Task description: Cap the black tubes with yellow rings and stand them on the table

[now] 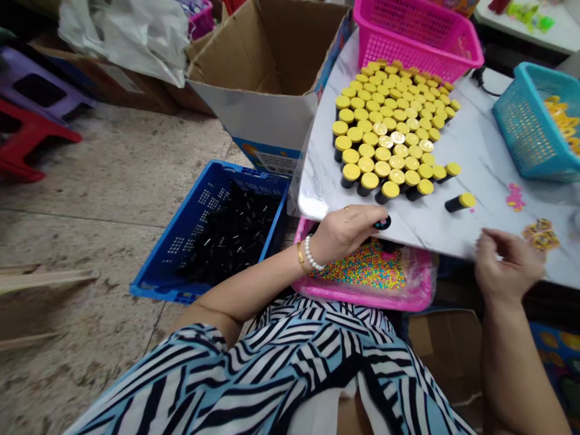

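My left hand, wearing a pearl bracelet, is closed around a small black tube at the table's front edge. The tube's top faces up, with something pink and colourful at its mouth. Under that hand, a pink tray holds many tiny coloured candy beads. My right hand hovers over the table edge on the right, thumb and fingers curled together; what they hold, if anything, cannot be made out. Near it are yellow ring-like pieces and small pink pieces. A yellow-capped black tube lies on its side between my hands.
Many yellow-capped tubes stand packed on the marble-patterned table. Behind them is a pink basket; a teal basket with yellow pieces is at right. A blue crate of black tubes and an open cardboard box stand left.
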A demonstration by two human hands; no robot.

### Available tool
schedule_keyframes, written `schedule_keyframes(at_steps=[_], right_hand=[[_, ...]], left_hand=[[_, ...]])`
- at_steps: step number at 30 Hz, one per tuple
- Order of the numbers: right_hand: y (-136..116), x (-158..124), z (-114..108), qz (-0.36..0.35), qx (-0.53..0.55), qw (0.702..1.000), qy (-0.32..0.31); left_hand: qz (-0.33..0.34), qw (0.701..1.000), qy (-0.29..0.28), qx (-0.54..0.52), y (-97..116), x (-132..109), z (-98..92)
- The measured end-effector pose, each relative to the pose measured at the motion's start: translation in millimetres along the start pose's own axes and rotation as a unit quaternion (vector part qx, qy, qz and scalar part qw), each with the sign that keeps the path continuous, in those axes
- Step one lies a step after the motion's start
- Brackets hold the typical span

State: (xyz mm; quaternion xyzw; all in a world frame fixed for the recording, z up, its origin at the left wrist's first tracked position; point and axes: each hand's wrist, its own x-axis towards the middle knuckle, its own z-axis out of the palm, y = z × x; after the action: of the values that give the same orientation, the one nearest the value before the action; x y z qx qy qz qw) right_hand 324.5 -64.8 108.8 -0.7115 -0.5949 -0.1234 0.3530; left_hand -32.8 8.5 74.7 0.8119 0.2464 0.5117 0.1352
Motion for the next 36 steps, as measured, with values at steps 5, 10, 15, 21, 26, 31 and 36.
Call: schedule_keyframes(at_steps=[5,10,15,21,26,31,36], right_hand=[[5.4,-15.4,-5.4,-0.005,-0.012,1.0,0.0],[31.5,-0.5,-23.5,0.04,-0.045,0.997,0.042],[27.9,34.4,-17.9,0.029,-0.02,0.999,0.019],[-2.0,57.0,11.2,0.025,0.068,0.991,-0.113],[-14.6,70.5,58.4,0.039,0.051,0.989,-0.136],[-19.7,86.8,64.3,0.05,0.093,0.971,-0.215],[35.8,163.6,31.8,0.052,0.039,0.985,-0.163]], left_hand=[[-0.017,0.999,-0.039,0.023,0.5,0.9,-3.5],[-0.022,0.998,-0.032,0.047,-0.5,6.4,1.8],[-0.032,0.998,-0.03,0.046,1.6,11.4,5.2],[-0.071,0.995,-0.014,0.068,4.9,7.8,8.5],[-0.086,0.995,0.006,0.046,-0.3,1.7,12.3],[-0.026,0.993,-0.04,0.107,-1.0,-2.3,6.6],[0.052,0.977,-0.018,0.206,-16.3,-12.6,16.0]])
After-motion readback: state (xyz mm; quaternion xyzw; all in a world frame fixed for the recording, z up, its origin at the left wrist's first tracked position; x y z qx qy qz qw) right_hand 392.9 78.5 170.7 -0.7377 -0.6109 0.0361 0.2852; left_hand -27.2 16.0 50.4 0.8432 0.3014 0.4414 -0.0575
